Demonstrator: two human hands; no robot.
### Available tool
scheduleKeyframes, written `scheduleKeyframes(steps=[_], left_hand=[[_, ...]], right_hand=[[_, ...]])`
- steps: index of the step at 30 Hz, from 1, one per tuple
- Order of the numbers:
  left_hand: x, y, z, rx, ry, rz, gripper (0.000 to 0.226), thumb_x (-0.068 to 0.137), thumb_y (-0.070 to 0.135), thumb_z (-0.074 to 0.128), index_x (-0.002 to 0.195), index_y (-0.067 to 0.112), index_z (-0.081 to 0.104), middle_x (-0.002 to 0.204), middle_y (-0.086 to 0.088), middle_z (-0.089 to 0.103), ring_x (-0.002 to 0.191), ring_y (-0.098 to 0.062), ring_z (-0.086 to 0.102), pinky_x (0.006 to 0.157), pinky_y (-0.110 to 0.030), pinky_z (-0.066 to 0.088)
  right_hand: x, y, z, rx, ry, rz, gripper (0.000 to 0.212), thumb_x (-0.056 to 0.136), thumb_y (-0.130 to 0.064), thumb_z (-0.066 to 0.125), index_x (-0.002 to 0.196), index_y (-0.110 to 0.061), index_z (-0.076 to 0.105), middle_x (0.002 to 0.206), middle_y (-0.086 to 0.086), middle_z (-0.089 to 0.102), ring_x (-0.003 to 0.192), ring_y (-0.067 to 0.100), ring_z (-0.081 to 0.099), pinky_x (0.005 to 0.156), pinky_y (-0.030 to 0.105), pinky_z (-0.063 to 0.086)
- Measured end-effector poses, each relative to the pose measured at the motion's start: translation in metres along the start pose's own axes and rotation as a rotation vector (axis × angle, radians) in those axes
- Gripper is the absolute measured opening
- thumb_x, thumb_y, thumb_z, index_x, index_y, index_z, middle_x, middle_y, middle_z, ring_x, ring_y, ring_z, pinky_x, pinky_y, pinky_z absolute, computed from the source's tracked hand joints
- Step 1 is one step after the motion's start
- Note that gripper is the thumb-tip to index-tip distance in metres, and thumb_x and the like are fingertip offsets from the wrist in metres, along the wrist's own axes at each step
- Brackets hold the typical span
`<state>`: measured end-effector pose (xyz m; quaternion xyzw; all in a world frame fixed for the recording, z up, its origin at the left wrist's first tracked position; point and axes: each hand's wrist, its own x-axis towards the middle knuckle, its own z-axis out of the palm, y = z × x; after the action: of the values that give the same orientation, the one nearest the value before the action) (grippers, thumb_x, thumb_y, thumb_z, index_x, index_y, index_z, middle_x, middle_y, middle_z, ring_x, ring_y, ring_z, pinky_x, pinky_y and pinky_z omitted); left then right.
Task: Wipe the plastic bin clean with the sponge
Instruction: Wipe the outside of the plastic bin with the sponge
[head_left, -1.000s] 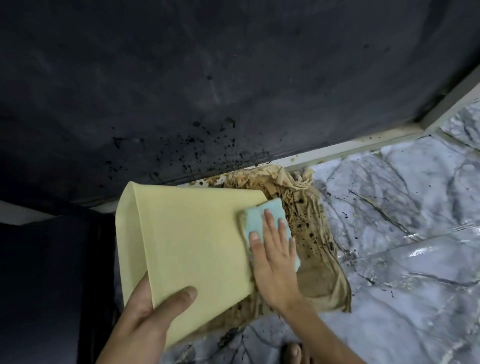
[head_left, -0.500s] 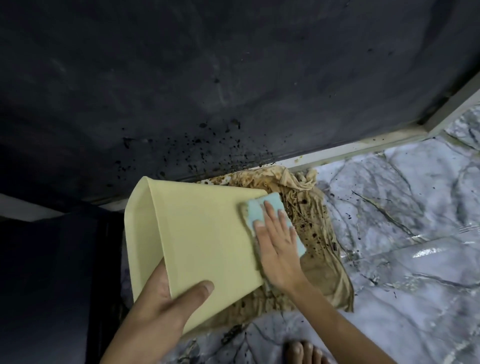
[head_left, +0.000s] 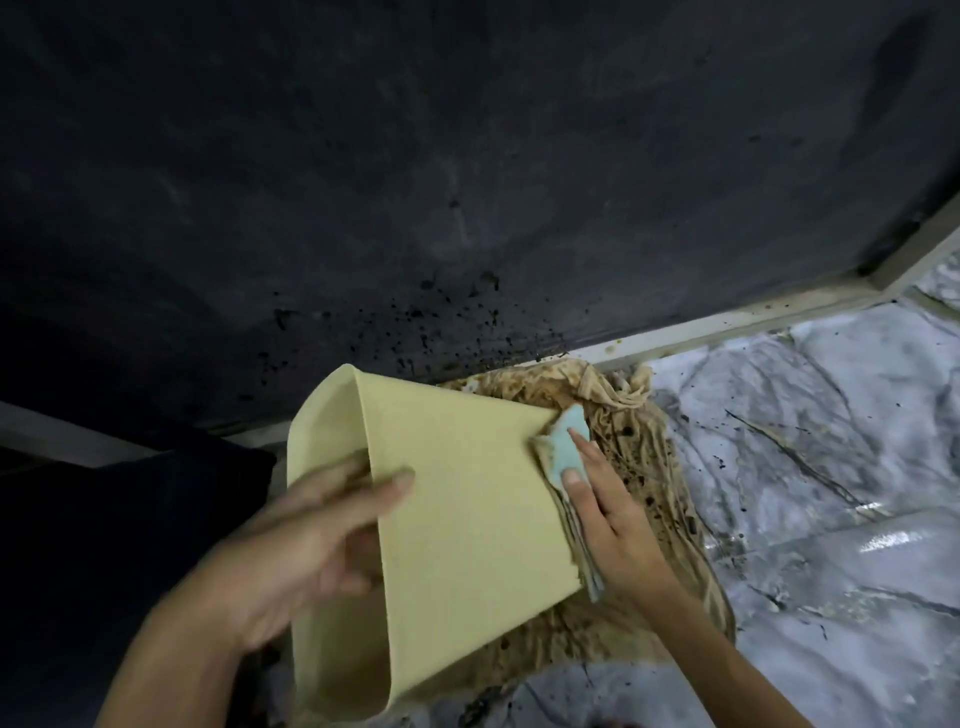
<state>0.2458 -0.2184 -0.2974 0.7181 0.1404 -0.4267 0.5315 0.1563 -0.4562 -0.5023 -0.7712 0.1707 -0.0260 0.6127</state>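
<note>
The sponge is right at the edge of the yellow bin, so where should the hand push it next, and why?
Probably back across the flat side, toward the open end. The right hand presses the blue sponge at the bin's far edge, half off it, over the stained cloth. The left hand grips the rim, so the bin looks steady enough for that stroke.

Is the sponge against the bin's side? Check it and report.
Touching. The head view shows the right hand pressing the blue sponge flat against the yellow bin's outer wall near its base, with no gap visible between them.
</note>
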Motion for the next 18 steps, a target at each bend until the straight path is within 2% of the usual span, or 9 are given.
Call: scheduleKeyframes(steps=[2,4,6,7,9,11,12,15,18], left_hand=[[0.025,0.028,0.004,-0.110,0.156,0.058,0.053,0.092,0.047,0.074,0.127,0.008,0.077,0.124,-0.020,0.083,0.103,-0.034,0.083,0.069,-0.041,0.067],[0.041,0.037,0.009,-0.051,0.246,0.121,0.046,0.103,0.046,0.065,0.125,0.006,0.073,0.115,-0.022,0.083,0.099,-0.035,0.080,0.062,-0.035,0.064],[0.050,0.035,0.020,0.115,0.393,0.177,0.035,0.106,0.046,0.060,0.112,0.014,0.075,0.107,-0.021,0.083,0.097,-0.036,0.080,0.075,-0.044,0.069],[0.047,0.031,0.027,0.172,0.479,0.200,0.033,0.106,0.048,0.059,0.105,0.020,0.077,0.103,-0.016,0.085,0.097,-0.035,0.081,0.086,-0.049,0.067],[0.026,0.014,0.029,0.165,0.480,0.327,0.029,0.104,0.051,0.062,0.095,0.032,0.081,0.088,0.001,0.089,0.086,-0.020,0.085,0.077,-0.043,0.067],[0.003,-0.010,0.031,0.032,0.378,0.414,0.021,0.093,0.053,0.074,0.093,0.036,0.084,0.088,0.007,0.089,0.080,-0.010,0.086,0.062,-0.025,0.065],[-0.006,-0.021,0.033,-0.055,0.328,0.404,0.024,0.083,0.055,0.083,0.097,0.036,0.085,0.094,0.006,0.090,0.085,-0.011,0.086,0.062,-0.022,0.065],[-0.012,-0.044,0.041,-0.179,0.298,0.323,0.042,0.066,0.050,0.092,0.105,0.035,0.085,0.106,0.002,0.089,0.101,-0.022,0.085,0.088,-0.046,0.067],[-0.009,-0.049,0.041,-0.258,0.336,0.293,0.042,0.062,0.047,0.081,0.103,0.039,0.084,0.109,0.005,0.089,0.108,-0.022,0.082,0.110,-0.056,0.055]], right_hand=[[-0.003,0.007,0.000,-0.019,0.015,-0.066,0.045,0.105,-0.044,0.043,0.149,-0.048,0.036,0.149,-0.042,0.033,0.146,-0.004,0.026,0.121,0.030,0.027],[-0.006,0.008,0.003,0.007,0.063,-0.055,0.041,0.105,-0.040,0.045,0.146,-0.040,0.046,0.140,-0.039,0.048,0.138,-0.002,0.042,0.111,0.025,0.039],[-0.008,0.000,0.006,0.134,0.153,0.034,0.028,0.104,-0.040,0.046,0.124,-0.033,0.065,0.103,-0.020,0.072,0.098,0.007,0.065,0.080,0.026,0.054],[-0.011,-0.009,0.005,0.215,0.200,0.064,0.027,0.102,-0.042,0.046,0.107,-0.028,0.069,0.082,-0.009,0.070,0.078,0.010,0.064,0.066,0.023,0.052],[-0.017,-0.031,-0.005,0.367,0.291,0.102,0.035,0.098,-0.048,0.047,0.088,-0.022,0.068,0.063,-0.005,0.061,0.057,0.006,0.059,0.050,0.013,0.048],[-0.026,-0.052,-0.017,0.375,0.364,0.089,0.036,0.096,-0.056,0.045,0.089,-0.032,0.070,0.069,-0.014,0.067,0.060,-0.003,0.062,0.052,0.008,0.048],[-0.031,-0.063,-0.022,0.339,0.362,0.045,0.035,0.097,-0.061,0.044,0.092,-0.038,0.070,0.077,-0.018,0.069,0.069,-0.004,0.065,0.057,0.007,0.048],[-0.045,-0.095,-0.029,0.291,0.286,-0.094,0.035,0.099,-0.060,0.040,0.108,-0.040,0.068,0.089,-0.017,0.072,0.083,0.006,0.069,0.067,0.013,0.052],[-0.052,-0.122,-0.016,0.254,0.128,-0.160,0.029,0.103,-0.050,0.037,0.110,-0.062,0.062,0.102,-0.035,0.069,0.093,-0.017,0.063,0.070,-0.002,0.045]])
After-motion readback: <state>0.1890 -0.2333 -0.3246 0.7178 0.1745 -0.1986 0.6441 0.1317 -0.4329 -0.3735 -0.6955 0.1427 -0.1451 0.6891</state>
